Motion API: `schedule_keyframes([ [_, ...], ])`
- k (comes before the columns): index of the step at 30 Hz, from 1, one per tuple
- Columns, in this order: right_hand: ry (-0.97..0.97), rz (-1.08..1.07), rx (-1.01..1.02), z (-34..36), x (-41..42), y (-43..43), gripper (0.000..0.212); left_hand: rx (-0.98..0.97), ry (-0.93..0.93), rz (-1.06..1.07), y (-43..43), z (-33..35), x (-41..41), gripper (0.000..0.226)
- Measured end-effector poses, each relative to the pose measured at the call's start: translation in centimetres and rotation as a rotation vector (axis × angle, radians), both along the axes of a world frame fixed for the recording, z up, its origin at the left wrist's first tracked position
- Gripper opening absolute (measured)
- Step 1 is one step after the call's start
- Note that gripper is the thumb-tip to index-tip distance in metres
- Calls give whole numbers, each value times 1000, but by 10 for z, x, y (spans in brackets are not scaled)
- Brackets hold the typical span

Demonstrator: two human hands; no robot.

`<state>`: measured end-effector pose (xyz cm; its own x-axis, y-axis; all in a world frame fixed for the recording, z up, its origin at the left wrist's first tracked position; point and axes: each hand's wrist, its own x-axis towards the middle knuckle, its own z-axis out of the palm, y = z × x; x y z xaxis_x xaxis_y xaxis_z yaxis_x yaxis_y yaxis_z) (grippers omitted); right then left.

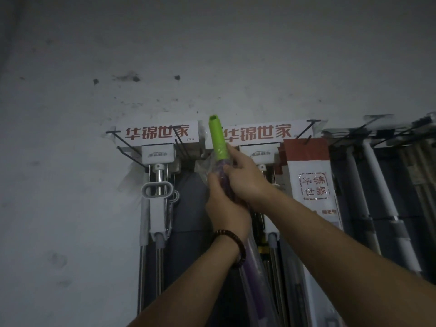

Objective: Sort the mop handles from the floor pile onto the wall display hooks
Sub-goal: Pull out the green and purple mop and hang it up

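Observation:
I hold a mop handle (218, 140) upright against the wall display; it has a lime-green top grip and a purple shaft inside a clear plastic sleeve. My left hand (225, 208), with a bead bracelet at the wrist, grips the purple shaft. Just above it my right hand (244, 177) holds the shaft where the green grip ends, its fingers curled round it. The green tip stands between two white header cards with red lettering, level with the black wire hooks (127, 142). The handle's lower end runs out of view at the bottom.
A white-and-steel mop (158, 185) hangs on the left hooks and another hangs behind my right hand. A red-and-white packaged mop (312, 182) and several white handles (382, 190) hang to the right. Bare grey wall fills the left and top.

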<state>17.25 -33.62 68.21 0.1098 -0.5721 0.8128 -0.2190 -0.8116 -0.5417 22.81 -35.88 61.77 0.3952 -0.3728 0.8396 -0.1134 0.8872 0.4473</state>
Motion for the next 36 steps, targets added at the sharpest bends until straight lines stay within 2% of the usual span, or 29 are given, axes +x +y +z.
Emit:
schedule_keyframes([
  [7,44,-33,40,-24,-4,-23,54,26,11,-48,-27,-28,-4,31],
  [9,54,-56,41,-27,-3,-29,53,59,-35,0,-38,-33,-2,29],
  [11,48,-77,48,-31,-3,-35,56,125,-96,93,-45,-38,-1,39],
  [17,-22,-8,82,-32,-1,-51,58,49,-58,51,-59,-38,0,24],
  [29,-56,3,139,-23,-9,-83,67,95,-116,76,-89,-34,-2,32],
  [33,-19,-36,127,-22,-8,-104,62,114,-119,100,-107,-33,-3,31],
  [36,15,-91,104,-24,-7,-124,51,145,-115,101,-123,-35,-3,28],
])
